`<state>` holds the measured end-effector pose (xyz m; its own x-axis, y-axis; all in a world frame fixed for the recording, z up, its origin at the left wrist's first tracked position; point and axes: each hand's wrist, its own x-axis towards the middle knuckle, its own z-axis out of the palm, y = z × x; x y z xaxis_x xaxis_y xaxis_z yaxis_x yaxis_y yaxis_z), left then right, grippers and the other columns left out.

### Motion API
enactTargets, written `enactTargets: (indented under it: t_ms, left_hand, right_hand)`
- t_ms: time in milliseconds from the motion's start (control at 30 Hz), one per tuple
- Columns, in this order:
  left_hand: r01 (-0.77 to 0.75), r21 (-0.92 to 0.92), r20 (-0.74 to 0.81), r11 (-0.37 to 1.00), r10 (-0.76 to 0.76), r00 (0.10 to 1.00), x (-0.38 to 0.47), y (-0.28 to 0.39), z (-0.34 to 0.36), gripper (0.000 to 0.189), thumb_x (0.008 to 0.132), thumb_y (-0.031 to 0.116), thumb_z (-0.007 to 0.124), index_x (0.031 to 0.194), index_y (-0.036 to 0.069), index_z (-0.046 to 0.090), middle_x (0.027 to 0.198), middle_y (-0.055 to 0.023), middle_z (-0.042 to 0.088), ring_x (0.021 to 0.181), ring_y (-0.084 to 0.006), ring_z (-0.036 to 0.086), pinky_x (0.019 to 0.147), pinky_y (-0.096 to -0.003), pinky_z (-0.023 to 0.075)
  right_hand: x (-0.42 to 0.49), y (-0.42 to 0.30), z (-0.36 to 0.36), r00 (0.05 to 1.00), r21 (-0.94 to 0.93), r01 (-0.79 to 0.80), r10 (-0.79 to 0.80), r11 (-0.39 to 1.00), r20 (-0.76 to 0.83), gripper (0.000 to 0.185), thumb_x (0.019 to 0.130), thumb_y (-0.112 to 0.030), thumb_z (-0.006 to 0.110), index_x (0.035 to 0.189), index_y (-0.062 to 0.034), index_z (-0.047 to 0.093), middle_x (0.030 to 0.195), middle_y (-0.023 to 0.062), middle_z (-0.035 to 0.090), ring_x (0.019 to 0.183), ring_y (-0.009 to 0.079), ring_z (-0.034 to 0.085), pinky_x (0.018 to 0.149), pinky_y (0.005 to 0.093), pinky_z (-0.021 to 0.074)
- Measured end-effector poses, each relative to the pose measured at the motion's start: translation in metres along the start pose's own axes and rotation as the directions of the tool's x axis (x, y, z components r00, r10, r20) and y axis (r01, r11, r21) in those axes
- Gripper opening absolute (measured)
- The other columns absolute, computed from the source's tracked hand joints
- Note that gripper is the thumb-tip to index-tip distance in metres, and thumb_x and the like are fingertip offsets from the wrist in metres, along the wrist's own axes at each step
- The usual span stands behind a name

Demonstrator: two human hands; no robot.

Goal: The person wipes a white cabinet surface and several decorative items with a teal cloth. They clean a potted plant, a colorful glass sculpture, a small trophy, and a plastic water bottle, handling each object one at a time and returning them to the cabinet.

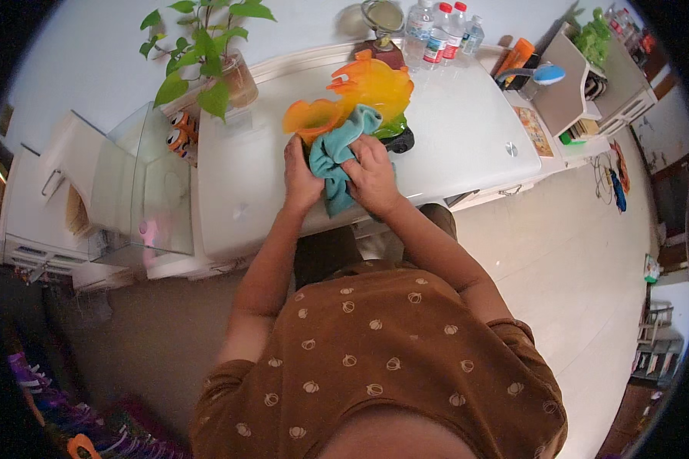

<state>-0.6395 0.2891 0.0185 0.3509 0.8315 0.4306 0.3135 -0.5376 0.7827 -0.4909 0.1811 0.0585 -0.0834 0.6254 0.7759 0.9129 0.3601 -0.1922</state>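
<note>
Before me on a white table is a translucent orange-yellow ornament (387, 86), fish-like in shape, with a green lower part (393, 127) and a black base (401, 141). My left hand (301, 178) grips its near left end, below a flared orange piece; the fingertips are partly hidden behind it. Bunched in my right hand (373, 175) is a teal cloth (336, 150), pressed against the ornament's near side. One end of the cloth stands up over the yellow body, and another hangs down between my wrists. The cloth covers part of the ornament's middle.
The glossy white tabletop (465, 132) ends close to my body. Behind stand plastic bottles (419, 28), a globe-like ornament on a wooden base (382, 51) and a potted plant (238, 77). A glass tank (166, 189) is at left, a small white shelf (562, 80) at right.
</note>
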Motion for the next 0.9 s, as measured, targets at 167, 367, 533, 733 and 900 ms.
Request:
enactTargets:
  t_ms: [167,367,533,733,900]
  left_hand:
    - [-0.008,0.018,0.013,1.000,0.008,1.000,-0.005,0.008,-0.007,0.095,0.066,0.020,0.089,0.144,0.000,0.038,0.136,-0.0230,0.050,0.130,-0.0412,0.046,0.110,-0.0489,0.0374]
    - [-0.041,0.007,0.007,0.999,0.041,0.999,-0.006,0.006,-0.009,0.104,0.064,0.018,0.092,0.148,-0.001,0.035,0.139,-0.0225,0.049,0.131,-0.0383,0.047,0.112,-0.0462,0.0368]
    - [-0.062,-0.050,0.055,0.997,0.065,0.996,-0.002,-0.001,-0.007,0.115,0.061,0.021,0.093,0.153,-0.002,0.027,0.141,-0.0242,0.045,0.134,-0.0420,0.041,0.114,-0.0482,0.0340]
    - [-0.024,0.078,0.067,0.997,0.018,0.998,-0.006,0.007,-0.009,0.127,0.060,0.021,0.093,0.156,-0.004,0.014,0.146,-0.0262,0.039,0.137,-0.0433,0.037,0.116,-0.0476,0.0316]
    - [0.024,0.070,0.084,0.997,-0.030,0.996,-0.006,0.010,-0.008,0.123,0.061,0.018,0.093,0.155,-0.004,0.017,0.146,-0.0254,0.039,0.137,-0.0425,0.038,0.117,-0.0474,0.0312]
  right_hand:
    - [-0.014,0.009,-0.018,0.980,0.037,-0.169,0.164,0.985,0.108,0.051,0.061,0.001,0.075,0.110,-0.0082,0.067,0.121,0.0188,0.056,0.108,0.0398,0.053,0.093,0.0473,0.0462]
    - [-0.027,0.039,-0.042,0.930,-0.007,-0.368,0.368,0.930,-0.007,0.050,0.066,0.002,0.073,0.114,-0.0103,0.066,0.124,0.0198,0.056,0.114,0.0427,0.054,0.096,0.0483,0.0478]
    - [-0.061,0.102,-0.049,0.638,0.273,-0.694,0.745,0.666,-0.196,0.042,0.074,-0.004,0.067,0.116,-0.0052,0.067,0.107,0.0190,0.065,0.099,0.0371,0.065,0.091,0.0415,0.0515]
    - [-0.018,0.075,-0.076,0.656,0.389,-0.550,0.670,0.739,-0.348,0.044,0.077,-0.006,0.064,0.121,-0.0047,0.064,0.112,0.0187,0.064,0.106,0.0351,0.063,0.096,0.0400,0.0496]
    - [0.006,0.043,-0.032,0.846,0.139,-0.453,0.474,0.880,-0.245,0.051,0.076,-0.004,0.069,0.125,-0.0090,0.056,0.121,0.0228,0.053,0.117,0.0430,0.051,0.103,0.0479,0.0420]
